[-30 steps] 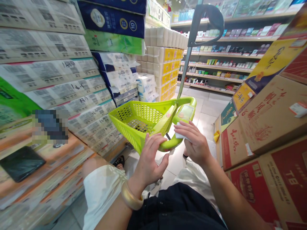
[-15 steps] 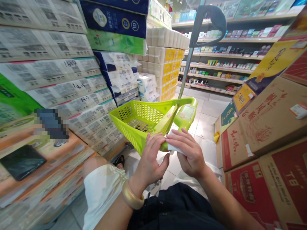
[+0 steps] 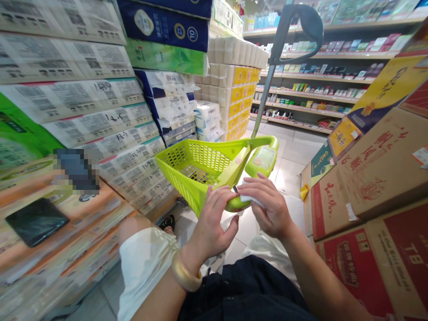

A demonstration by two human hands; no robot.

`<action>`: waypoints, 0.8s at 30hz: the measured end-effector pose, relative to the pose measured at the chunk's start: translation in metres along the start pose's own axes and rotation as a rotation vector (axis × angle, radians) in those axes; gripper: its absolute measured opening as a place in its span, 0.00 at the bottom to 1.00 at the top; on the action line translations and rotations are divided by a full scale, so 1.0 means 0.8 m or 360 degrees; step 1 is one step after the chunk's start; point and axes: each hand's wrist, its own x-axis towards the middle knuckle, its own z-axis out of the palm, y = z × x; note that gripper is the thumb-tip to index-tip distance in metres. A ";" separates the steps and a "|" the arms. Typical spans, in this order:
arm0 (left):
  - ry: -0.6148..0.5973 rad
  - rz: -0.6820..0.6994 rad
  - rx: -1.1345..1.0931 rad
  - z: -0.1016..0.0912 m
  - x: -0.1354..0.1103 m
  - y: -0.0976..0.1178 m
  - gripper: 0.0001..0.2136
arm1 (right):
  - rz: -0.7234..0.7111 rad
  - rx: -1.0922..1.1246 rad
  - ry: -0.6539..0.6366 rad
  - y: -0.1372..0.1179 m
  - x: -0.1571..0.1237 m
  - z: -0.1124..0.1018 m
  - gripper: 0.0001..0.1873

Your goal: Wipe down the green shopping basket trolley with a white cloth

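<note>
A lime-green plastic shopping basket (image 3: 197, 165) is tilted in front of me, with its grey pull handle (image 3: 294, 31) reaching up. My left hand (image 3: 214, 218) grips the basket's near rim, fingers curled over it. My right hand (image 3: 267, 205) presses a small white wipe (image 3: 249, 198) against that same rim, fingers closed on it, fingertips close to my left hand. A gold bangle (image 3: 185, 274) circles my left wrist.
Stacked packs of tissue paper (image 3: 110, 120) wall the left side, with a black phone (image 3: 35, 220) lying on one pack. Cardboard cartons (image 3: 371, 178) stand at right. Shelves of goods (image 3: 317, 89) line the far end of the tiled aisle.
My right hand has slid the white wipe leftward along the basket rim from near the green handle part toward my left hand. The left hand stayed on the rim.
</note>
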 end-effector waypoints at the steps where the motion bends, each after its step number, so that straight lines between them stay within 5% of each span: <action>1: -0.0005 -0.0003 -0.0004 -0.001 0.001 0.001 0.18 | -0.0001 -0.0014 0.0005 0.011 0.002 -0.003 0.18; 6: -0.0004 -0.0025 -0.0008 -0.003 0.004 0.005 0.17 | 0.0108 -0.0111 0.0149 0.052 0.012 -0.008 0.15; 14: 0.0035 0.0021 -0.0030 0.001 -0.001 0.000 0.18 | 0.0054 0.0019 0.0100 -0.018 -0.002 0.014 0.19; 21: 0.0015 -0.0029 -0.0021 -0.002 0.002 0.004 0.17 | 0.0107 -0.0039 0.0193 0.037 0.001 0.001 0.17; 24: 0.0023 -0.0047 -0.0026 0.000 0.002 0.004 0.16 | 0.0198 -0.0040 0.0272 0.032 -0.001 0.007 0.17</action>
